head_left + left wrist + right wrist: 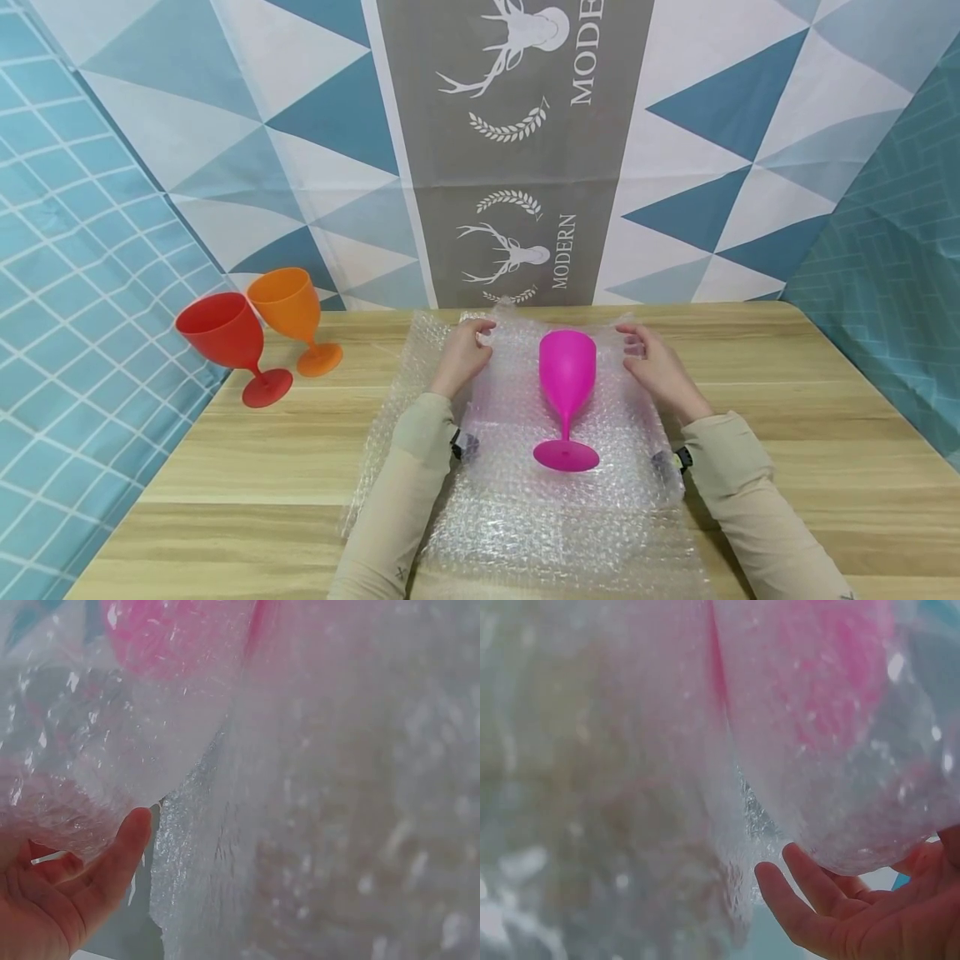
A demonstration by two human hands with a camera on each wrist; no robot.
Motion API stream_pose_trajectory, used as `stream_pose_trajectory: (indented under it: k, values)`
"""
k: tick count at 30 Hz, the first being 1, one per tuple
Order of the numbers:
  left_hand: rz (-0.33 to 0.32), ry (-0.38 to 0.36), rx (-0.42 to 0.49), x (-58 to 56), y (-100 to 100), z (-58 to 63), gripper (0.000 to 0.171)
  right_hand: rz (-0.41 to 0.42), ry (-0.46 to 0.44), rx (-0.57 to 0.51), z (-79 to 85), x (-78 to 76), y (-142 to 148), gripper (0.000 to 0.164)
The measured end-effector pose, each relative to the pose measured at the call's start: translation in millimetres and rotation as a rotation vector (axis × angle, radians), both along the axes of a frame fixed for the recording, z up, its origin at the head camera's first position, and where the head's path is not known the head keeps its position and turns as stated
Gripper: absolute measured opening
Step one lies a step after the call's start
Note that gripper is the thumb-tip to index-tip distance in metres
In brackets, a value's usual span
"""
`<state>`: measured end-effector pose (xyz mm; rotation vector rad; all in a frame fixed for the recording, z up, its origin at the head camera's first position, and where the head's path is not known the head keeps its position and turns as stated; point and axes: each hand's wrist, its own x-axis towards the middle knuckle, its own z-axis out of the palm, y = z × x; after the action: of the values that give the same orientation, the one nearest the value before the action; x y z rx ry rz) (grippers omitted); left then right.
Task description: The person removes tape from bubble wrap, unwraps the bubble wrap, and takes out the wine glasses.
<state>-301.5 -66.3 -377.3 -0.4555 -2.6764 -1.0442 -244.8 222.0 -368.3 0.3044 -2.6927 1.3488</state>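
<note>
A magenta plastic goblet [567,375] lies on its side on a sheet of bubble wrap [510,475], bowl toward the wall and foot toward me. At the sheet's far left corner my left hand [463,354] holds the edge with curled fingers. My right hand [660,367] grips the opposite far corner, to the right of the goblet. Both wrist views show the clear wrap [112,750] running down to the fingers, with the goblet's pink blurred through it. In the right wrist view, two fingertips [769,874] extend past the wrap's edge.
More bubble wrap [390,425] lies under the sheet, on the wood-grain table [810,392]. Toward the back left stand a red goblet [225,333] and an orange goblet [288,304]. Patterned cloth [517,167] hangs behind the table, and blue tile-patterned cloth [82,275] hangs at the left.
</note>
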Motion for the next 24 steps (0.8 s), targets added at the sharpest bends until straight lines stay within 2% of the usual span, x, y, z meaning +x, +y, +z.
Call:
stream_pose_trajectory:
  k: [14,24]
  values:
    - [0.014,-0.052,-0.020,0.1,-4,-1.8,0.043,-0.026,-0.061,0.066,-4.8,-5.4,9,0.051]
    - [0.027,-0.107,-0.047,-0.8,-7,-4.5,0.046,-0.020,-0.136,0.038,-9.9,-8.5,15,0.053]
